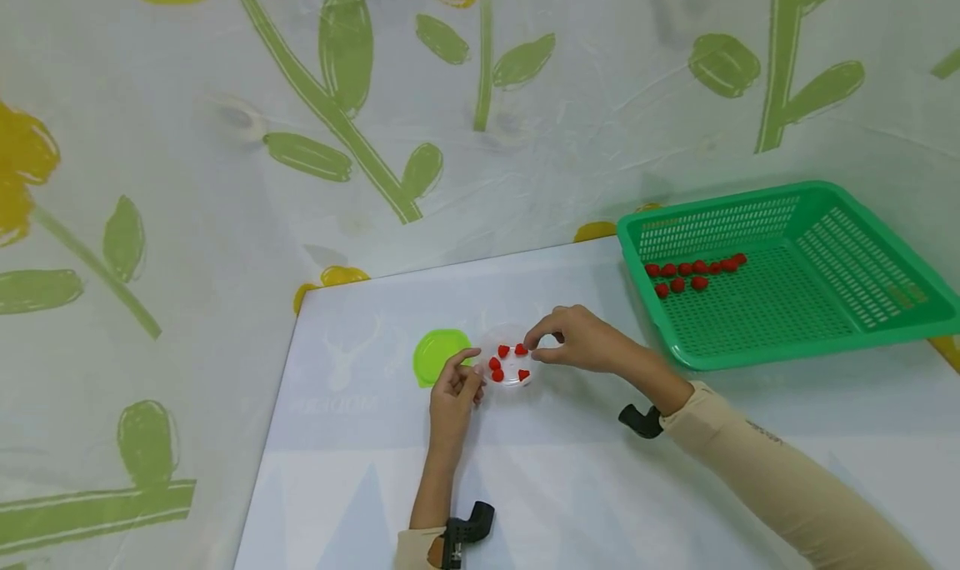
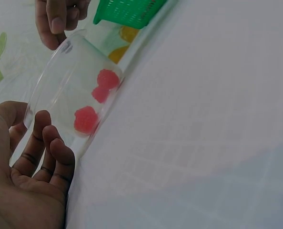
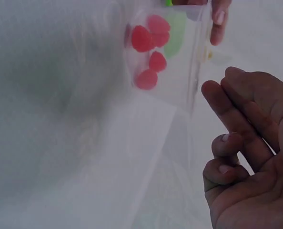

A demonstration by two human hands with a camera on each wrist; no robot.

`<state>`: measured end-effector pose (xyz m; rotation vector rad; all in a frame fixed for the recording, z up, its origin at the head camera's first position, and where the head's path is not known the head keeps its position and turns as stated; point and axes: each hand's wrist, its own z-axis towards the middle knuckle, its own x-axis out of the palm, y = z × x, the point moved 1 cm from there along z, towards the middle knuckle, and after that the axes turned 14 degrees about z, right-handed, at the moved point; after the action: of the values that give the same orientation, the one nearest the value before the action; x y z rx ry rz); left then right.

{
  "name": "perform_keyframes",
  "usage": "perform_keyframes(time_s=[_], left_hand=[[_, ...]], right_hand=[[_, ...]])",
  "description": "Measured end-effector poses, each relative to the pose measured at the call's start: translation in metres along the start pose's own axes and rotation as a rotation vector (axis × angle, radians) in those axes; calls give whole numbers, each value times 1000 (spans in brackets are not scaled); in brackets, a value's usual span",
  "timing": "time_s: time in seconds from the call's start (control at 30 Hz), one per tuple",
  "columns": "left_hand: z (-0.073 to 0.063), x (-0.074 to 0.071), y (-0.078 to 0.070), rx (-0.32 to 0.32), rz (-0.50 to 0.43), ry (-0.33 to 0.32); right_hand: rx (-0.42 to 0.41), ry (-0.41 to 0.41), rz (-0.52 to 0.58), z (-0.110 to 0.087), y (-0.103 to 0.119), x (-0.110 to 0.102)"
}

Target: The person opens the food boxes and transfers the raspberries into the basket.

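Observation:
A clear round plastic tub [image 1: 512, 381] stands on the table with several small red raspberry-like pieces [image 1: 498, 375] on its bottom. My left hand [image 1: 454, 389] holds the tub's rim at the left side, thumb and finger at its edge in the left wrist view. Over the tub's right rim is my right hand [image 1: 581, 339], its thumb and forefinger slightly apart. In the right wrist view nothing shows between those fingertips [image 3: 211, 89], and the last two fingers are bent. A bright green lid [image 1: 435, 355] lies behind my left hand, partly covered by it.
A green perforated basket [image 1: 795, 350] stands at the right, with several more red pieces [image 1: 699, 283] along its left and back part. White tabletop [image 1: 337, 487] lies in front of the tub. A flower-patterned sheet [image 1: 225, 220] hangs behind the table.

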<state>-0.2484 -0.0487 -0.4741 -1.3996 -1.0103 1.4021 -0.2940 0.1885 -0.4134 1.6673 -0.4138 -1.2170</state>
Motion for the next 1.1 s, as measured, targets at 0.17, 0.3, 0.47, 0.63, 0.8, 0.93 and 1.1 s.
perform_keyframes(time_s=[0.17,0.3,0.47,0.63,0.8,0.93,1.1], left_hand=[[1,1,0,-2,-3,15],[1,2,-1,-11,-8,14],[2,2,0,-14,-1,11],[2,1,2,-15,0,12],[3,1,1,-16,-12,19],[3,1,1,-10,-20,23],[3,0,1,-1,-28,26]], right_hand=[[46,44,7,7,-2,6],[87,84,16,12,-4,8],[148,120,33,21,-8,12],[208,123,27,28,-6,18],[247,96,3,32,-4,25],[267,129,-17,36,-5,31],[244,199,-48,42,-8,36]])
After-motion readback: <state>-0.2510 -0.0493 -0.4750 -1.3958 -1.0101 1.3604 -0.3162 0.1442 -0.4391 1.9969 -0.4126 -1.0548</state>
